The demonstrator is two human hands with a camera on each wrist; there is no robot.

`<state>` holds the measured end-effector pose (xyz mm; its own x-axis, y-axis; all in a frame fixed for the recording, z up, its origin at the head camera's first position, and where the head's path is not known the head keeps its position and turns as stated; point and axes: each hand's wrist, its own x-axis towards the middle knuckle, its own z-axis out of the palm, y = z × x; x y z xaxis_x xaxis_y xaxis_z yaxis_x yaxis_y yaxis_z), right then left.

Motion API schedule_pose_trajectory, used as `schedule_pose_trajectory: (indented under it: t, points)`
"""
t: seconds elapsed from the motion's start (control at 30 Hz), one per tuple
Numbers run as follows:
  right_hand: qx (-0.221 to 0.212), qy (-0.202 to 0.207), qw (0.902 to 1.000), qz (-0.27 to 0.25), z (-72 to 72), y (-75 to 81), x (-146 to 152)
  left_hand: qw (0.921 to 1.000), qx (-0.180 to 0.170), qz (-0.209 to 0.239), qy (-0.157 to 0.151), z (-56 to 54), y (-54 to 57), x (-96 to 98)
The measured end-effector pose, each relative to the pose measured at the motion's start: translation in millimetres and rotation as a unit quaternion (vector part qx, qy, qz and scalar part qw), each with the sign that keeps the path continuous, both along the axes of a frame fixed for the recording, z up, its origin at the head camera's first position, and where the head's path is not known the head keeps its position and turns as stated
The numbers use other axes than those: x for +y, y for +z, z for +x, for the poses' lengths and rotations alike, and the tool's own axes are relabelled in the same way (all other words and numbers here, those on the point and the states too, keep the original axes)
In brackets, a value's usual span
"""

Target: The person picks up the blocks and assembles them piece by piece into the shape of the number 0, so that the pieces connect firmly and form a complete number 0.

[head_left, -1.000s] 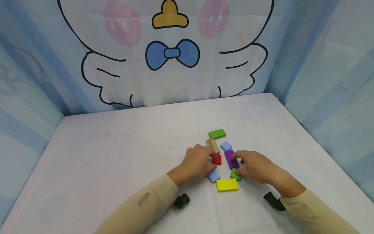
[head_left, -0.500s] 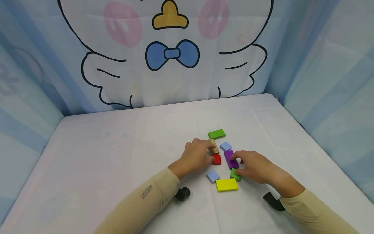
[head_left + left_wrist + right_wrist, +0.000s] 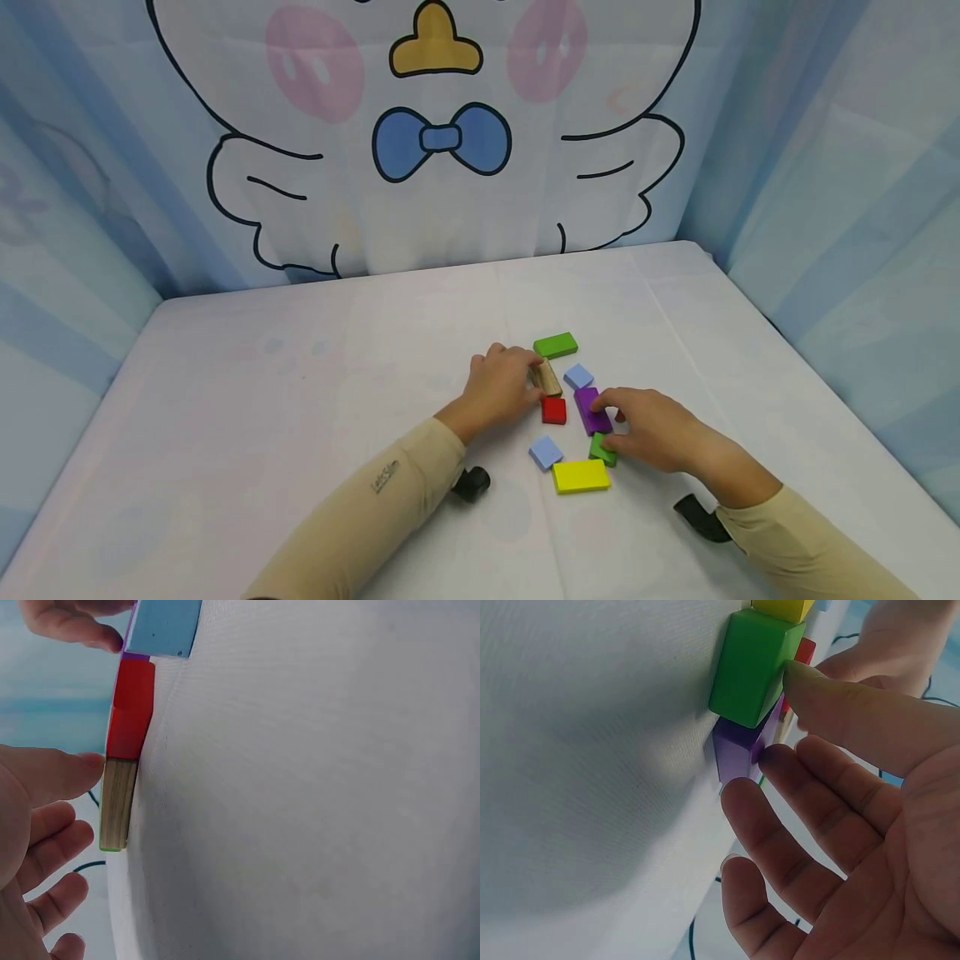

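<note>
My left hand is over the left side of a plain wooden block. Its thumb is by the seam between that block and a red block, and its other fingers spread loosely in the left wrist view. My right hand rests at the right side of the blocks. One fingertip is at a purple block, while the thumb touches a small green block. A yellow block lies nearest, beside a light blue block. Neither hand grips a block.
A long green block and a second light blue block lie at the far end of the blocks. White cloth covers the table. Patterned curtains stand behind and at both sides.
My left hand has moved away from me, from beside the red block and the near light blue block to the wooden block. The right hand and the blocks stay practically still.
</note>
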<state>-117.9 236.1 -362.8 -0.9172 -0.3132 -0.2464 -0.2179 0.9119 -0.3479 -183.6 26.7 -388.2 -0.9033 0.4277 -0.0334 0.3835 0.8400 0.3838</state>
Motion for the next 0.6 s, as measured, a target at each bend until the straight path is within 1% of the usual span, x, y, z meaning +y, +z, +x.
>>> schedule_pose_trajectory:
  t: [0.23, 0.6]
  points:
    - [-0.001, 0.003, 1.0, 0.001, -0.8, 0.3, 0.4, 0.9999, -0.007, -0.011, 0.008, -3.7, -2.4, 2.7]
    - [-0.001, 0.003, 1.0, 0.0, -1.2, -0.7, 1.0, 0.9996, -0.019, -0.018, 0.014, -6.3, -2.0, 4.2]
